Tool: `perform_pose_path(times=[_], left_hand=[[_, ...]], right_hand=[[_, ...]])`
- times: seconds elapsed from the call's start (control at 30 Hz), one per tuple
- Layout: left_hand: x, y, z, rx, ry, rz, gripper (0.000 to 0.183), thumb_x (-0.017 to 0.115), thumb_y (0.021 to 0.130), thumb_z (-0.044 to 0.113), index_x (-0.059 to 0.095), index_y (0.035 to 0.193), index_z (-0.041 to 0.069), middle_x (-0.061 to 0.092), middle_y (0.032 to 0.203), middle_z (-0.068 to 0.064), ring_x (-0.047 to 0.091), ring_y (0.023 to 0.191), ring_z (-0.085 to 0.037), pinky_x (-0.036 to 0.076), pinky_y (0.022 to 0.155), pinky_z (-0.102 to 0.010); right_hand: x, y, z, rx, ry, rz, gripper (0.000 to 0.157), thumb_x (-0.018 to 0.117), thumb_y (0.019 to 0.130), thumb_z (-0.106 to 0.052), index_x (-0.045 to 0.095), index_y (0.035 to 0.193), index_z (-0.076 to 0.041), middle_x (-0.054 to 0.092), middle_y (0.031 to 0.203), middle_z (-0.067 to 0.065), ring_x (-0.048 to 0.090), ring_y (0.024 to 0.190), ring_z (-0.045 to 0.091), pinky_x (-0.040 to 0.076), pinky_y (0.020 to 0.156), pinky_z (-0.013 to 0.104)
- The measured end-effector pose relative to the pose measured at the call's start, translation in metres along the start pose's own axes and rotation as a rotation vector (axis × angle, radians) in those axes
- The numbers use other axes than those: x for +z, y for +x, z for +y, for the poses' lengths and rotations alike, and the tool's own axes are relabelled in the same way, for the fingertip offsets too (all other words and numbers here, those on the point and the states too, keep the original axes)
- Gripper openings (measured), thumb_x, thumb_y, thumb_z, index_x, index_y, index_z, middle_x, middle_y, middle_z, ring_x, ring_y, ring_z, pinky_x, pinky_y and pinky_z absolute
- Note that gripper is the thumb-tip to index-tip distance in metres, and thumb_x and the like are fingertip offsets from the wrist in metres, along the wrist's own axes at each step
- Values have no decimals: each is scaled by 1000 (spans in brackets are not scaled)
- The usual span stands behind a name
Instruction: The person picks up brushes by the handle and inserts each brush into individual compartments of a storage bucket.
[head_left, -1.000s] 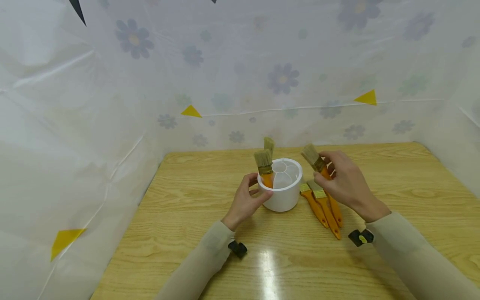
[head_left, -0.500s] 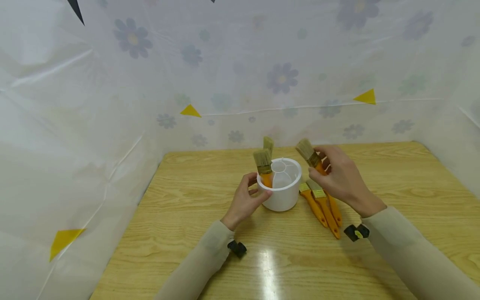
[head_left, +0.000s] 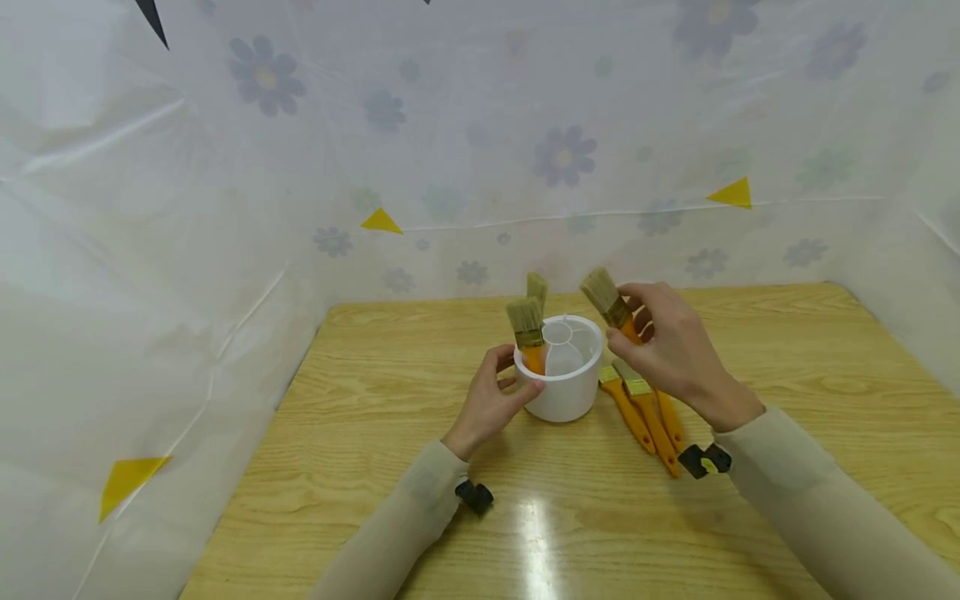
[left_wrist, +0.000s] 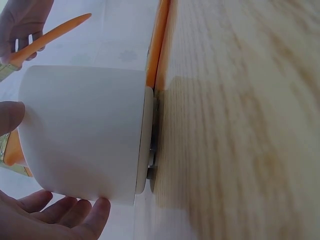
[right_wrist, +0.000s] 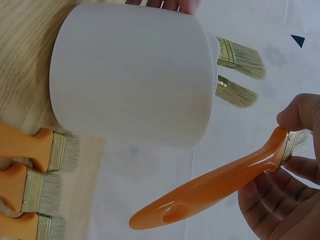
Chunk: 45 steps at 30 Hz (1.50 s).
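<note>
Our left hand (head_left: 489,403) grips a white holder (head_left: 564,398) containing two brushes (head_left: 527,323); our right hand (head_left: 675,342) pinches another brush (head_left: 602,293) above three brushes (head_left: 651,414) on the worktop (head_left: 375,400).

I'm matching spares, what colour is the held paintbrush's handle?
The paintbrush handle is orange, clearest in the right wrist view.

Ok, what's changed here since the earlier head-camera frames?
The right hand has moved left and higher in the head view, carrying its held brush the same way. Nothing was newly gripped or let go. Unchanged: the left hand holding the white holder, the two brushes in it, and the three brushes on the table.
</note>
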<state>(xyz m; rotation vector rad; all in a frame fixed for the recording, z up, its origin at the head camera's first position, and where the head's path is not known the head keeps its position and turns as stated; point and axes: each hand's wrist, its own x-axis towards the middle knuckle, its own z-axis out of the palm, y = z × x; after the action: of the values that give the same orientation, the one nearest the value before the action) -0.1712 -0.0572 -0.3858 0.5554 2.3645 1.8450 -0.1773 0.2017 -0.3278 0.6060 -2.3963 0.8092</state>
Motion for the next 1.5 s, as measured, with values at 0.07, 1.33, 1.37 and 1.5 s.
perform_pose_path(times=[0.07, 1.33, 1.37, 1.5], left_hand=[[-1, 0, 0, -1, 0, -2, 63, 68, 89, 18, 35, 140, 0, 41, 140, -17, 40, 130, -33, 38, 103, -53], [-2, 0, -1, 8, 9, -4, 63, 67, 90, 18, 34, 141, -1, 40, 140, -19, 39, 130, -35, 38, 102, -54], [-2, 0, -1, 10, 10, -4, 63, 67, 90, 18, 34, 141, -1, 40, 140, -19, 39, 130, -35, 38, 102, -54], [-2, 0, -2, 12, 14, -5, 63, 67, 90, 18, 34, 141, 0, 40, 140, -18, 40, 130, -34, 39, 102, -53]], right_hand=[[1, 2, -2, -15, 7, 9, 51, 73, 79, -14, 54, 125, -2, 56, 96, 7, 52, 71, 14, 50, 58, 33], [11, 29, -36, -25, 186, 68, 51, 72, 81, -9, 54, 128, -3, 56, 100, 10, 57, 74, 17, 53, 63, 34], [12, 30, -37, -24, 192, 70, 50, 72, 81, -9, 54, 128, -3, 56, 100, 10, 57, 74, 17, 53, 63, 34], [14, 32, -40, -25, 213, 71, 50, 72, 82, -10, 54, 128, -4, 56, 100, 8, 57, 74, 15, 53, 63, 32]])
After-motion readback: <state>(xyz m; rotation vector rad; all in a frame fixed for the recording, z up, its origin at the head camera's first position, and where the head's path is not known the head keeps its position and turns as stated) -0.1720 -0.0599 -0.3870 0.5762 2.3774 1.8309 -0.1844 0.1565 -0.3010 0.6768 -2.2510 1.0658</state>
